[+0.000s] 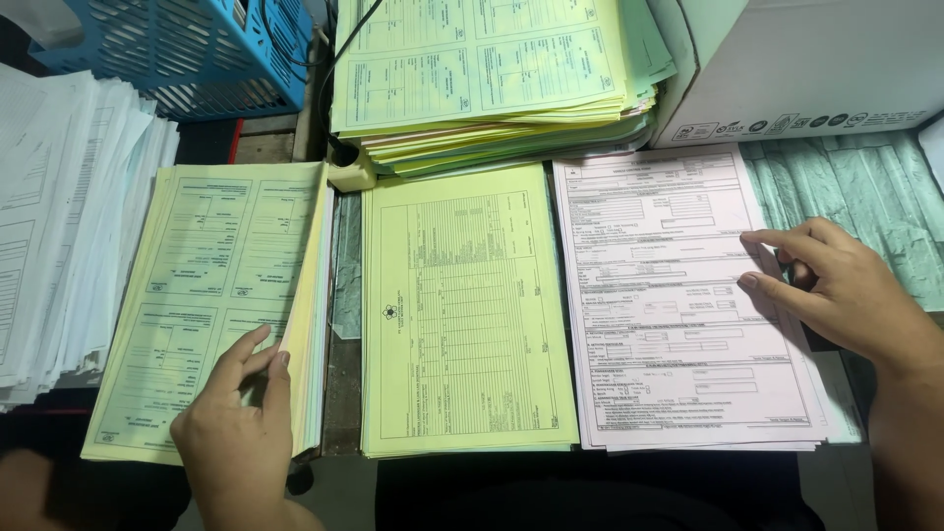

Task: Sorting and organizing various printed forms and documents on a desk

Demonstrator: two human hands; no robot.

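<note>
The fingers (258, 356) of the left hand (236, 423) lie loosely spread and nearly flat on the lower right corner of a yellow form stack (211, 295). The thumb curls at the stack's right edge, where the top sheets lift a little; whether it pinches a sheet, I cannot tell. The wrist comes up from the bottom of the view, palm down.

The right hand (836, 290) rests on the right edge of a pink form stack (678, 305). Its index and middle fingers (777, 239) stretch leftward, tips pressing the paper, while the others curl under. Nothing is gripped; the hand is half open. The forearm runs down along the right side.

Between the two stacks lies a middle yellow pile (462, 315), its top sheet printed with a table, touched by neither hand. It sits just beside the pink stack and a narrow gap apart from the left one.

Farther back a tall heap of yellow and green sheets (492, 79) overlaps the top of the middle pile. A white cardboard box (806, 69) stands at the right rear, touching the pink stack's upper edge. A blue plastic basket (187, 49) sits at the left rear, and white paper piles (59, 216) fan out along the far left. The bench (865, 187) shows a greenish stone-pattern cover on the right.
</note>
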